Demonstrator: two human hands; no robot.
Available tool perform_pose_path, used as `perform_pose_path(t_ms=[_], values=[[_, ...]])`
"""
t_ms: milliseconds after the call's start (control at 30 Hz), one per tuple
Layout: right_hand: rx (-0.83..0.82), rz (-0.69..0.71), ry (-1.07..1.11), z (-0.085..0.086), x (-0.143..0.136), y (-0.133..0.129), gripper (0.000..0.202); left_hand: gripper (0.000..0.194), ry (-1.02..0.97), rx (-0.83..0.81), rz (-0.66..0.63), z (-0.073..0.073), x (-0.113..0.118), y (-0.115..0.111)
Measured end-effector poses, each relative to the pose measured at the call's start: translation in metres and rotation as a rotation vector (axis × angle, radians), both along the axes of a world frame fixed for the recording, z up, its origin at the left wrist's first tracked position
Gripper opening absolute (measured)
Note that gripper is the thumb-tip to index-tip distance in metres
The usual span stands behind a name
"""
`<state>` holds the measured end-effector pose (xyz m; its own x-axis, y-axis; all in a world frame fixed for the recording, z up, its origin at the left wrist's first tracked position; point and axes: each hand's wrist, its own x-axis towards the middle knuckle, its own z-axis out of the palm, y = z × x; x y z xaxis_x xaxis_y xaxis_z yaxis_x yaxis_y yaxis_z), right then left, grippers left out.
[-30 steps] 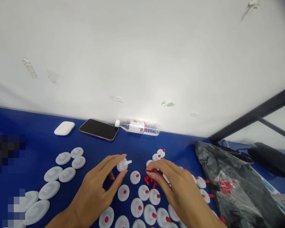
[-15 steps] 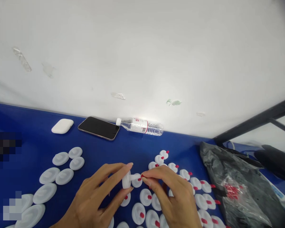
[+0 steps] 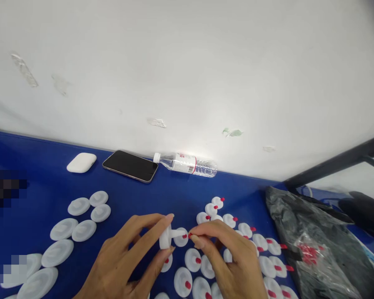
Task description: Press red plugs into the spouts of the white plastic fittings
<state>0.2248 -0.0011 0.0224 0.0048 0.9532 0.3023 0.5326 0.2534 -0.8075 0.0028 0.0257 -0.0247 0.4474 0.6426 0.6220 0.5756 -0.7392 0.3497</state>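
Two hands over the blue counter (image 3: 180, 195). The left hand (image 3: 127, 259) pinches one white cap (image 3: 166, 237) by its disc between thumb and fingers, spout pointing right. The right hand (image 3: 229, 259) has its fingertips closed narrow on a tiny red plug (image 3: 190, 235) right at the spout's tip, just above the counter's middle.

Counting: nine or so plain white discs (image 3: 77, 206) sit on the left, and roughly twenty caps with red plugs (image 3: 218, 202) are clustered in the middle and to the right. There's one phone (image 3: 130, 166), one white earbud case (image 3: 81, 162), one water bottle (image 3: 187, 163) lying on its side by the wall, and one dark plastic bag (image 3: 318, 249) with red bits showing through it.

Versus half a second back, barely anything: the red plug sits a hair closer to the spout and the view has drifted slightly.

The hands cover several caps, the bottom edge cuts off more, and two pixelated patches hide stuff on the left.
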Motion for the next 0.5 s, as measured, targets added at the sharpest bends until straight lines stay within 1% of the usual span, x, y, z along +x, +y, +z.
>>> perform_pose_path(t_ms=[100,267,333,400,500], values=[[-0.016,-0.028,0.027,0.0001,-0.0003,-0.0014,0.013,0.035,0.024,0.050,-0.031,-0.0015,0.0004,0.0014],[-0.067,0.013,0.073,-0.0009,-0.0009,-0.0027,0.017,0.032,0.012,-0.048,-0.027,-0.0058,0.0026,-0.0005],[-0.094,0.004,0.101,-0.0007,-0.0010,-0.0021,0.016,0.027,-0.004,-0.036,-0.036,-0.0080,0.0020,-0.0026],[-0.116,0.019,0.073,0.0003,-0.0003,-0.0008,0.013,0.026,0.008,-0.025,-0.041,-0.0085,0.0017,-0.0046],[-0.115,0.088,-0.067,0.0031,0.0018,-0.0003,0.013,0.031,-0.011,-0.052,-0.024,-0.0042,0.0035,-0.0054]])
